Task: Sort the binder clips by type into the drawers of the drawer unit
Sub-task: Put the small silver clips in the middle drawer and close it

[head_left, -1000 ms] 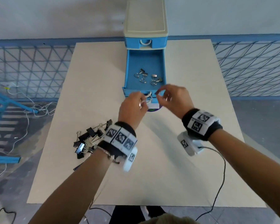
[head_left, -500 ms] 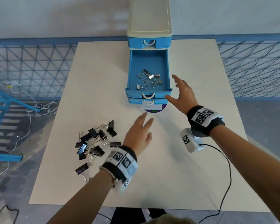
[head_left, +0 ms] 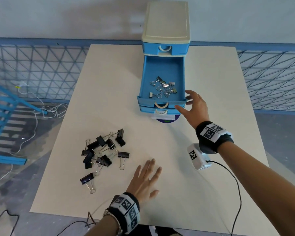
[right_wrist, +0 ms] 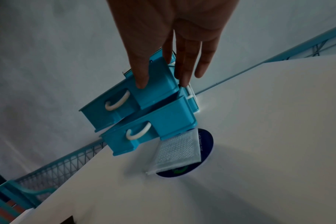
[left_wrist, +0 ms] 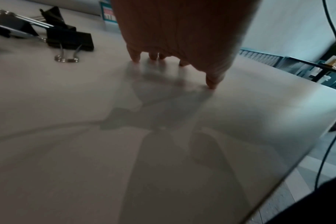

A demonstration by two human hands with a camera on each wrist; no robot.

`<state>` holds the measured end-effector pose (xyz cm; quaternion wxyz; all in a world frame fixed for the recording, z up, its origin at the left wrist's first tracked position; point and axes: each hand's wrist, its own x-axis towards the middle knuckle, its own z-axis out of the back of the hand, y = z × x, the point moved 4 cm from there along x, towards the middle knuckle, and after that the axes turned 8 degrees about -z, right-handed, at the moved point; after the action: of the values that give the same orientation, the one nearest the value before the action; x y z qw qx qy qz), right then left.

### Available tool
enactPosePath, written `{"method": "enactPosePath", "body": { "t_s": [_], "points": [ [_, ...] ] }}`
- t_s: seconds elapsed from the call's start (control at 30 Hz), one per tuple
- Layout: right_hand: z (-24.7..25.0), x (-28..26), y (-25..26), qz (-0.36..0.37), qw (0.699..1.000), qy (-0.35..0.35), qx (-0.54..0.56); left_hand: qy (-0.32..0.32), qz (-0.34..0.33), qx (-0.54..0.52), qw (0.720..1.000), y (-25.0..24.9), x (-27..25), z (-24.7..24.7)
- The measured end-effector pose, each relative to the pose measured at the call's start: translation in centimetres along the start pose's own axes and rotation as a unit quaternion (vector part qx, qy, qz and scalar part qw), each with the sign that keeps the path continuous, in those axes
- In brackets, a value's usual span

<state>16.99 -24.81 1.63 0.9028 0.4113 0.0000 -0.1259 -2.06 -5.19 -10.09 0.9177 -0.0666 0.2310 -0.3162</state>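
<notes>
- Since a second ago both hands have left the drawer front, where they met: the left hand (head_left: 144,180) has drawn back over the surface (head_left: 203,201), and the right hand (head_left: 194,108) has slid to the open drawer's (head_left: 162,68) right front corner.
- Left grip: fingers spread flat, holding nothing, tips at or just above the surface. Right grip: fingers straight and wide, thumb on the drawer front, fingertips (right_wrist: 184,80) at its side wall; holding nothing.
- The silver clips (head_left: 163,86) lie inside the open drawer; the black clips (head_left: 104,150) lie in a loose pile on the surface, left of the left hand.
- Risk: a push at one corner could skew the drawer so it jams, or shove the light unit (head_left: 165,28) backward, since nothing steadies it.
- Risk: the lower drawer (head_left: 146,109) stands slightly out; fingers could catch between the fronts.
- Risk: interlocked wire handles could drag several black clips along when one is lifted.
- Room: bare surface lies between pile and unit; one black clip (head_left: 87,178) sits nearer the left edge, and a cable (head_left: 235,181) trails from the right wrist.
</notes>
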Motion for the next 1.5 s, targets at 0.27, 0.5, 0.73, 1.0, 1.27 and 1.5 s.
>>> {"method": "enactPosePath", "body": {
  "t_s": [0.27, 0.5, 0.73, 1.0, 1.27, 1.5],
  "points": [
    [0.6, 1.1, 0.6, 0.006, 0.999, -0.016, 0.047, -0.011, -0.021, 0.032, 0.999, 0.2, -0.8, -1.6],
    [0.2, 3.0, 1.6, -0.002, 0.998, -0.005, 0.060, -0.027, -0.010, 0.031, 0.999, 0.3, -0.8, -2.2],
    [2.2, 5.8, 0.8, -0.003, 1.000, -0.007, -0.002, -0.053, -0.019, 0.037, 0.998, 0.4, -0.7, -2.6],
    [0.5, 5.9, 1.0, -0.018, 0.999, -0.042, 0.025, -0.054, -0.020, 0.053, 0.997, 0.4, -0.7, -2.6],
    [1.3, 9.1, 2.2, -0.036, 0.997, -0.044, -0.048, -0.043, -0.041, 0.051, 0.997, 0.8, -0.2, -2.9],
    [1.4, 12.0, 2.9, -0.057, 0.994, -0.027, -0.089, -0.043, -0.049, 0.060, 0.996, 0.9, 0.0, -3.2]
  ]
}}
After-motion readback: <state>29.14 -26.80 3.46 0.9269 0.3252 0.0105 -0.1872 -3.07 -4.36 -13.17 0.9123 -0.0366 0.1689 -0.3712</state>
